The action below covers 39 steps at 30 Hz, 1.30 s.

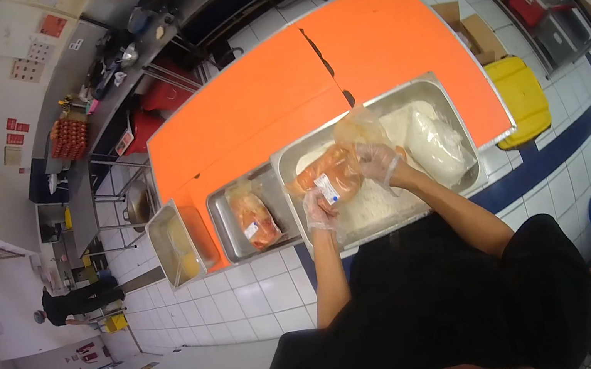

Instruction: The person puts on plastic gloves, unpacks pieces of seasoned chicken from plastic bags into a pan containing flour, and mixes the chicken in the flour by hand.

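Note:
A clear plastic bag of orange-red marinated meat (340,164) with a white label is held up over a large metal pan (455,97) of white flour (370,211). My left hand (320,210), in a clear plastic glove, grips the bag's lower left side. On the bag's right side, near its loose upper end, my gloved right hand (378,163) is closed. Another labelled bag of meat (254,216) lies in the smaller metal tray (219,206) to the left. A filled clear bag of white powder (437,149) rests in the flour at the right.
An orange-topped table (243,107) carries the pans. At its left end stands a metal container (163,242) with yellowish liquid. A yellow bin (518,100) and a cardboard box (478,37) are at the right. Another person (69,304) stands far left. Red egg trays (69,139) sit behind.

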Each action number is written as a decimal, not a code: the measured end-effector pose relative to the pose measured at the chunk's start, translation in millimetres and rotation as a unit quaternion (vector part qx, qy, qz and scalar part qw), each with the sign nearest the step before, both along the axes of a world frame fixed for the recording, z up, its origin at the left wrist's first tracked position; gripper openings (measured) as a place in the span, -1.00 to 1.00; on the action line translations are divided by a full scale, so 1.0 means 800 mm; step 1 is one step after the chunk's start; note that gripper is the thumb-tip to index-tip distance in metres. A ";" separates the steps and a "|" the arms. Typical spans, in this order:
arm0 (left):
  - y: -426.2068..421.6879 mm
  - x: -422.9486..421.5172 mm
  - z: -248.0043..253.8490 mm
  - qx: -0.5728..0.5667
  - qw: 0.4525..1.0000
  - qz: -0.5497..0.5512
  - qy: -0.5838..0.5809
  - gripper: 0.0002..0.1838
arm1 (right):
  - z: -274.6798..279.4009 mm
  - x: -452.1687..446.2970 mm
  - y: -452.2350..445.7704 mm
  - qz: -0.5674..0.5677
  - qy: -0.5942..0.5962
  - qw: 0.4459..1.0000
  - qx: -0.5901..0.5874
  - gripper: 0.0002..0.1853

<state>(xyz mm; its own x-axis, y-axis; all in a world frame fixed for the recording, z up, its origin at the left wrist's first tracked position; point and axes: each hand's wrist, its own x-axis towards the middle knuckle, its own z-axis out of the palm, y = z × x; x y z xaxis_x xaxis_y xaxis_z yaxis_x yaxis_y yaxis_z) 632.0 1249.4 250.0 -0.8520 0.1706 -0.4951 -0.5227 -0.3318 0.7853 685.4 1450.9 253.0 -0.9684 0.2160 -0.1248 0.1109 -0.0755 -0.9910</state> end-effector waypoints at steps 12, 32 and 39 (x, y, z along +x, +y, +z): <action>0.000 -0.046 -0.020 -0.051 0.973 -0.221 -0.044 -0.81 | -0.056 -0.031 0.008 0.005 -0.065 0.989 0.130 -0.56; -0.022 -0.052 0.002 0.086 0.996 0.018 0.021 -0.65 | 0.025 0.031 0.050 -0.274 -0.122 0.944 -0.140 -0.77; -0.025 -0.037 0.009 -0.015 0.995 -0.087 0.056 -0.71 | -0.055 0.011 0.014 -0.147 0.125 0.897 0.398 -0.87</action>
<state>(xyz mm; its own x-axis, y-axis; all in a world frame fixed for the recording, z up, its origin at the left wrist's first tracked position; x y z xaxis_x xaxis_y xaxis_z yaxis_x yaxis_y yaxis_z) 602.1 1229.7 256.8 -0.8602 0.3080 -0.4064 -0.4800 -0.2197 0.8493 694.0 1461.9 208.9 -0.8310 0.3907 0.3960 -0.0318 0.6772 -0.7351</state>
